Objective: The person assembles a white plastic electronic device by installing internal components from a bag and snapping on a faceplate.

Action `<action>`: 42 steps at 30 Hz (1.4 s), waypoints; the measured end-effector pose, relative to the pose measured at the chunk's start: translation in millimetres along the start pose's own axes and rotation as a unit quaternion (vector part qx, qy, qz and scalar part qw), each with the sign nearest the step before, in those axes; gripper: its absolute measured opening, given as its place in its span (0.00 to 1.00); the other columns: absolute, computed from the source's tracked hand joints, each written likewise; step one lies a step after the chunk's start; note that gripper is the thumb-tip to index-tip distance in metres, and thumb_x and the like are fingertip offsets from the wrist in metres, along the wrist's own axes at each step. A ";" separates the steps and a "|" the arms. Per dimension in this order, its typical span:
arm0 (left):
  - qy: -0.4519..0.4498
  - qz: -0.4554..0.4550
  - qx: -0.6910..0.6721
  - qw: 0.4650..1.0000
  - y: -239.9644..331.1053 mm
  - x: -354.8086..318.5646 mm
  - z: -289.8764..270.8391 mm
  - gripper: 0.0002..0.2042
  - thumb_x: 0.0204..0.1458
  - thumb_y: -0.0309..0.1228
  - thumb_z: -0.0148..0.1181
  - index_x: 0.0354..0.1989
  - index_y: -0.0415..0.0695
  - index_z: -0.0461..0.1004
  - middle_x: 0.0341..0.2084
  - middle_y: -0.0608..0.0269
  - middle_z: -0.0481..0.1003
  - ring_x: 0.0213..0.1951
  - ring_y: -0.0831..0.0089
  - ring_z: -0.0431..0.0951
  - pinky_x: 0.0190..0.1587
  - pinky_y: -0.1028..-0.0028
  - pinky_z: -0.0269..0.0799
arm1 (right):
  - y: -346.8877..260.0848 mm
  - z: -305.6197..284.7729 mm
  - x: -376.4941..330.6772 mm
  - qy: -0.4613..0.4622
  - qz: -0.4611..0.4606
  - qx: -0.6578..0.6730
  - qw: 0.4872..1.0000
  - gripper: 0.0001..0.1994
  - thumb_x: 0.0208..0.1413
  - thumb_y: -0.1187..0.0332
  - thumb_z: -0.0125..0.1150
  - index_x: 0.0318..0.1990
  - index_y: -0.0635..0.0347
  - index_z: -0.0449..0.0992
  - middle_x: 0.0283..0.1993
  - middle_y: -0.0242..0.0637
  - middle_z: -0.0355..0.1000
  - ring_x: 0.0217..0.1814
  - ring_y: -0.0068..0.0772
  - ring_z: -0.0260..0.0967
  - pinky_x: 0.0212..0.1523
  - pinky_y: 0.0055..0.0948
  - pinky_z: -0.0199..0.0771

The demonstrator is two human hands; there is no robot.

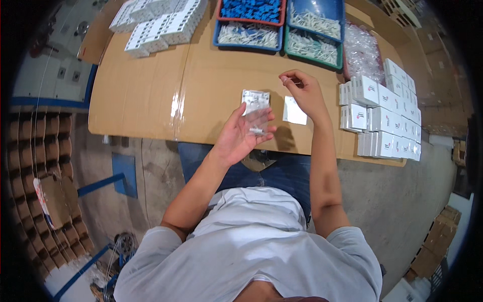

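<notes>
In my left hand (240, 135), palm up with the fingers curled, lies a small clear plastic bag (257, 120) with small white pieces at its lower end. Just beyond it, a white printed card or box (256, 95) is partly covered by the bag. My right hand (305, 90) is raised over the cardboard-topped table, thumb and fingertips pinched together. Something thin and pale seems to show at those fingers, too small to name. Below that hand a flat white square piece (295, 110) rests on the table.
Along the far edge stand a red tray of blue parts (250, 21), blue trays (216, 43) and a green tray (340, 63) of small white pieces. Clear plastic bags (361, 53) fill a dark red tray. White boxes are stacked at right (385, 118) and far left (166, 27).
</notes>
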State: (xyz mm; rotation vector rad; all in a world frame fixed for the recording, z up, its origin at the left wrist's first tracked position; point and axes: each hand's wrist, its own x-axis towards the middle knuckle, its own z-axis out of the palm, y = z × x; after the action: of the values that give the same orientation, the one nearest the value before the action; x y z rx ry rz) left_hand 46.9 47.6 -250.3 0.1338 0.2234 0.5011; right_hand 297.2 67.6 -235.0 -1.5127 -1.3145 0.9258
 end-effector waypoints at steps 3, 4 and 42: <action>0.044 -0.001 0.008 0.999 -2.5 -3.8 -0.8 0.31 0.71 0.53 0.40 0.64 0.38 0.71 0.53 0.53 0.79 0.51 0.54 0.79 0.59 0.57 0.73 | 33.5 -23.0 38.6 0.100 -0.032 -0.044 0.994 0.10 0.63 0.69 0.64 0.47 0.65 0.81 0.40 0.38 0.82 0.40 0.27 0.79 0.43 0.27 0.77; 0.036 -0.006 0.014 0.999 -3.4 -5.6 -1.0 0.31 0.71 0.53 0.40 0.64 0.38 0.71 0.53 0.53 0.79 0.51 0.54 0.79 0.59 0.57 0.73 | 44.7 -32.1 54.8 0.109 -0.038 -0.047 0.992 0.10 0.63 0.69 0.64 0.47 0.65 0.81 0.40 0.38 0.82 0.40 0.27 0.79 0.43 0.27 0.77; 0.087 -0.015 -0.001 0.996 -11.4 -4.9 -10.7 0.29 0.71 0.52 0.40 0.61 0.38 0.72 0.51 0.54 0.79 0.50 0.56 0.79 0.56 0.58 0.74 | 71.5 -158.9 254.4 0.283 -0.119 -0.265 0.914 0.09 0.56 0.65 0.70 0.41 0.56 0.88 0.39 0.50 0.82 0.39 0.48 0.82 0.43 0.37 0.80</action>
State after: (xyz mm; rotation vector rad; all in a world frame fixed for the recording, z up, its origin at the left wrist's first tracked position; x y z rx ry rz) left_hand 45.3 36.0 -261.8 0.0843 0.3946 0.4842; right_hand 507.7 292.5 -247.8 -1.7876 -1.3156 -0.0626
